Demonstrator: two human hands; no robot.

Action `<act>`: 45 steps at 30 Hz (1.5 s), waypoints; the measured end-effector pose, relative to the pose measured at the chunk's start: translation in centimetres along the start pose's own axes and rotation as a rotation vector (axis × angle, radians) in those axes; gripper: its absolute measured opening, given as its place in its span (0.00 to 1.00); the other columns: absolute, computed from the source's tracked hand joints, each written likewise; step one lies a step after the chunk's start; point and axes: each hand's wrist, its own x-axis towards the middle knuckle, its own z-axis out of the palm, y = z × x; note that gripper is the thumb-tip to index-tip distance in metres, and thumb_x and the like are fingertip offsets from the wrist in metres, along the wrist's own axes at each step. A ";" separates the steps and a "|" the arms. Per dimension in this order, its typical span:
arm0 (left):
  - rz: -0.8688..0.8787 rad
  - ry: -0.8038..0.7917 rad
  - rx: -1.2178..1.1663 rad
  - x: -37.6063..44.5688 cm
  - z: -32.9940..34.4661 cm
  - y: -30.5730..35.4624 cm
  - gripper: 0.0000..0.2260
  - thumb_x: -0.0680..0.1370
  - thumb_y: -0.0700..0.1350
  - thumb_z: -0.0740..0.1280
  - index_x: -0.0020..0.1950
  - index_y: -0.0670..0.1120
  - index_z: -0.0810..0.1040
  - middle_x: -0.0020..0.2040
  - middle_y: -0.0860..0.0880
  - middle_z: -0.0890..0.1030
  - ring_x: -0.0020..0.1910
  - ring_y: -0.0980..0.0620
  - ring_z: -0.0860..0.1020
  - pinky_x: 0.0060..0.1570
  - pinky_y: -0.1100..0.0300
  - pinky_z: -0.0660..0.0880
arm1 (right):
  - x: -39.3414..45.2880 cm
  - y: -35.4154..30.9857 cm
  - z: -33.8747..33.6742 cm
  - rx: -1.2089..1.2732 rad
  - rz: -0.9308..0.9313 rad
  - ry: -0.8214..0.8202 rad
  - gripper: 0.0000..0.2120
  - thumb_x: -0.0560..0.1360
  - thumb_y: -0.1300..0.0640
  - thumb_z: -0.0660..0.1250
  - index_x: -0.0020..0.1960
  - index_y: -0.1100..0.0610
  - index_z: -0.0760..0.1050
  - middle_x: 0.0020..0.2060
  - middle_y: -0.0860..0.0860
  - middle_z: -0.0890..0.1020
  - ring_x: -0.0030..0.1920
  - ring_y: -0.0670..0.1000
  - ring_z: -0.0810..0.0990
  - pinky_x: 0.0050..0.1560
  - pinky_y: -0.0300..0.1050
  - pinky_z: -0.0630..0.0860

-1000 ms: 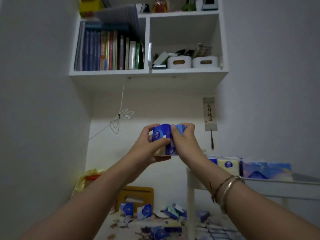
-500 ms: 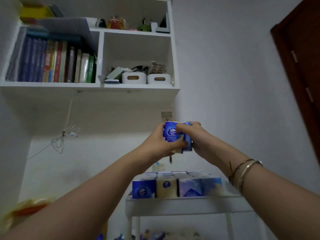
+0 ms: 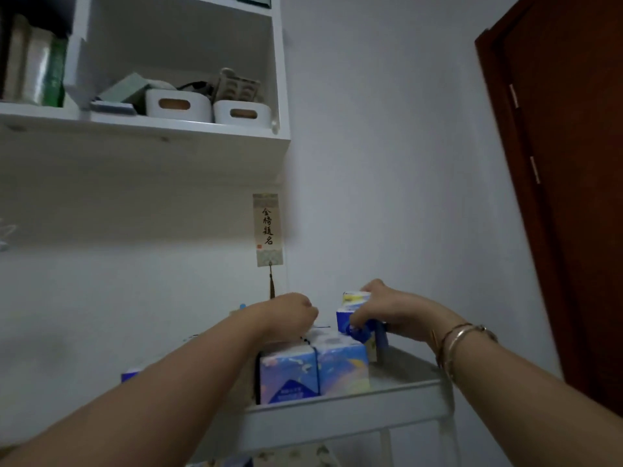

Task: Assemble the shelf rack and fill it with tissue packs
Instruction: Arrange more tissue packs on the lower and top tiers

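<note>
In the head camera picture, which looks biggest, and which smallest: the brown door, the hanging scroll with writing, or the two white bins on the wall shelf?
1. Brown door, largest by far.
2. Hanging scroll.
3. The left white bin and right white bin look alike, roughly.

L hand (image 3: 290, 313) fisted, knuckles down; R hand (image 3: 387, 310) fingers (image 3: 359, 320) curled, gripping.

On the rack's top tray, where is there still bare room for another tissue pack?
The white rack tray is bare at its right end, between the blue tissue packs and the tray's right rim. The left and middle are crowded with packs, where the left hand and right hand work.
</note>
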 end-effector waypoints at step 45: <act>-0.262 0.473 -0.309 -20.6 -6.7 -15.7 0.13 0.79 0.36 0.58 0.54 0.42 0.82 0.56 0.45 0.81 0.55 0.48 0.77 0.53 0.59 0.72 | -12.7 -14.4 17.8 -0.250 -0.628 -0.049 0.24 0.73 0.70 0.54 0.66 0.55 0.68 0.63 0.50 0.73 0.66 0.49 0.70 0.59 0.41 0.67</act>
